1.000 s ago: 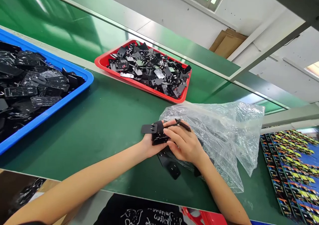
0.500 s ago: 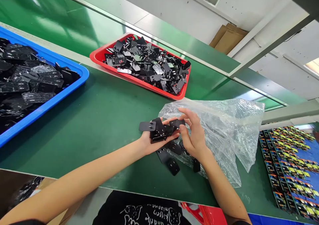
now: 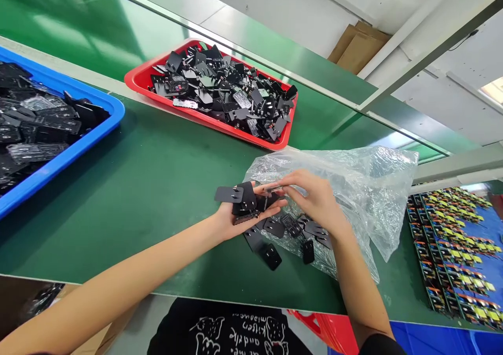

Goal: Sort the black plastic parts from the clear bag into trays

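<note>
My left hand lies palm up above the table, cradling a small pile of black plastic pieces. They are flat with rounded corners, and some carry short pins. One of them juts out past the wrist side of the palm. From the right, my right hand pinches one thin black piece between thumb and fingers, over the left fingertips. Below both hands, several loose black pieces lie on the clear plastic bag and on the green table beside it.
A red tray heaped with black pieces stands at the back. On the left is a blue tray of larger black parts. Racks of small wired boards sit at the right. A metal frame post slants across the upper right.
My right hand has turned and drawn slightly right, its piece now tilted edge-on. The loose pieces beneath show more fully. The view has shifted a little, with the trays further left.
</note>
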Demonstrator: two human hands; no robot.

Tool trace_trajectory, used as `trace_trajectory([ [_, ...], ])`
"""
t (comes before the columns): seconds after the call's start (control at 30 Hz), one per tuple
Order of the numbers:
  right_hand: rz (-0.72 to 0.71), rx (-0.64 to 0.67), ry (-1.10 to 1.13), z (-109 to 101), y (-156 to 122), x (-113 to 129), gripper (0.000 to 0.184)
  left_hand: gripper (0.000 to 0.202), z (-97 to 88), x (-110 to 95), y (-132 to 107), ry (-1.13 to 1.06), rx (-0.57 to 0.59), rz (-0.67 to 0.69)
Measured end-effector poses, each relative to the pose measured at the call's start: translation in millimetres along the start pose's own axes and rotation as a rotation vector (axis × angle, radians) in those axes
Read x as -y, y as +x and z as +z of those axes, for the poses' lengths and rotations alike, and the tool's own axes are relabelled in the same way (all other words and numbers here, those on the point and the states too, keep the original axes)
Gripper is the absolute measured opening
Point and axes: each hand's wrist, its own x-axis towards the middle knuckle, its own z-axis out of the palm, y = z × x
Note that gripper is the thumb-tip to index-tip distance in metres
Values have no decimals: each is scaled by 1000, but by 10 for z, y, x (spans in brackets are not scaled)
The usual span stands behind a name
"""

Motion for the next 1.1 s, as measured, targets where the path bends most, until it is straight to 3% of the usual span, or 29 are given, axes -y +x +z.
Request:
trace_trajectory([
  [0.07, 189, -110, 79, -6, 5, -29, 15, 37, 19, -6, -7, 3, -9, 39],
  [0.17, 471, -165, 421, 48, 17, -122, 19, 42, 50, -35, -6, 16, -37, 80],
  [0.27, 601, -121, 803, 120, 34, -218, 26, 46, 73, -74, 10, 5, -102, 120],
  [0.37, 676, -118, 994, 151, 46, -264, 29, 47, 104, -105, 27, -28, -169, 146],
  [0.6, 683, -66, 1051, 134, 28, -288, 28, 45, 183, -115, 33, -48, -275, 155],
  [0.93, 639, -26, 1070, 121, 37, -291, 28, 45, 135, -131, 26, 22, -187, 161],
  [1.1, 625, -132, 997, 172, 54, -286, 22, 48, 96, -132, 35, 17, -143, 137],
])
